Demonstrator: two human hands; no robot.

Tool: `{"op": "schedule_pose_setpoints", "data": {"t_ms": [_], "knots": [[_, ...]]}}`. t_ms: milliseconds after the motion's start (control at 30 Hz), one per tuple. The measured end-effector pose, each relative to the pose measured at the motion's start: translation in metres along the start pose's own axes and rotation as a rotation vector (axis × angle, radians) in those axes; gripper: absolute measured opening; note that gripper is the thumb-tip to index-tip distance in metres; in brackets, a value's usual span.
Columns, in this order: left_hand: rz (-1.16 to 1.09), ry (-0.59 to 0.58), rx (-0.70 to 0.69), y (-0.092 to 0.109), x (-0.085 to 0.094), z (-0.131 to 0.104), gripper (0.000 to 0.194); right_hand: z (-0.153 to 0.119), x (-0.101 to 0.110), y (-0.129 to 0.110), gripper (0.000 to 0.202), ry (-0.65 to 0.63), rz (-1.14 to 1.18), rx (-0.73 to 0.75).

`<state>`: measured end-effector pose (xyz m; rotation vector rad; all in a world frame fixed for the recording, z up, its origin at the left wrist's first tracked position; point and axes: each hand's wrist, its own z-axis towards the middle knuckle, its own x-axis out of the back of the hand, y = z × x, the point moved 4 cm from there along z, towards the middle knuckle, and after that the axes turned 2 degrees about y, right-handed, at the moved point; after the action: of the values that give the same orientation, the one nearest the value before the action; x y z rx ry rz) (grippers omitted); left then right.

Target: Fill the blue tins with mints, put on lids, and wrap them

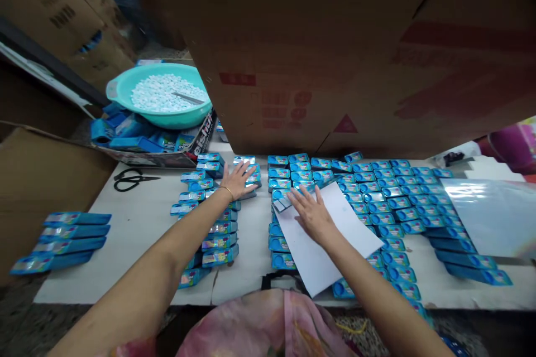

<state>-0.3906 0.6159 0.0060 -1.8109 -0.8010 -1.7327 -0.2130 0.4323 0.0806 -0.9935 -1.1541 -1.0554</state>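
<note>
My left hand lies with fingers spread over small blue boxes lined up in rows left of the middle. Flat and spread, my right hand rests on a white sheet. That sheet lies slanted across part of a large block of blue boxes, and a grey strip shows along its upper edge near my fingertips. Whether the strip is attached to the sheet, I cannot tell. Neither hand grips anything that I can see.
A big cardboard box stands behind the rows. To the left are black scissors, a few blue boxes, and a turquoise basin of white pieces above an open carton. A shiny clear sheet lies right.
</note>
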Motion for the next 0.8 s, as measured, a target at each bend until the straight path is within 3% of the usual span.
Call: {"op": "schedule_pose_setpoints", "data": {"t_ms": [167, 267, 400, 633, 700, 800], "knots": [[0.019, -0.055, 0.093, -0.022, 0.008, 0.000, 0.058, -0.013, -0.020, 0.037, 0.033, 0.016, -0.098, 0.030], [0.017, -0.039, 0.070, -0.007, 0.007, -0.003, 0.057, -0.040, -0.017, 0.039, 0.034, 0.078, -0.139, 0.030], [0.010, -0.035, -0.072, 0.025, -0.003, -0.004, 0.057, -0.069, -0.020, 0.034, 0.037, 0.088, -0.179, 0.007], [0.034, -0.030, 0.007, 0.020, 0.003, 0.000, 0.052, -0.086, -0.027, 0.045, 0.040, 0.124, -0.201, -0.135], [-0.007, 0.006, 0.021, 0.036, 0.012, -0.004, 0.051, -0.087, -0.022, 0.046, 0.040, 0.146, -0.195, -0.147], [-0.199, 0.110, -0.025, 0.088, 0.028, -0.008, 0.053, -0.087, -0.013, 0.038, 0.040, 0.171, -0.173, -0.120]]}}
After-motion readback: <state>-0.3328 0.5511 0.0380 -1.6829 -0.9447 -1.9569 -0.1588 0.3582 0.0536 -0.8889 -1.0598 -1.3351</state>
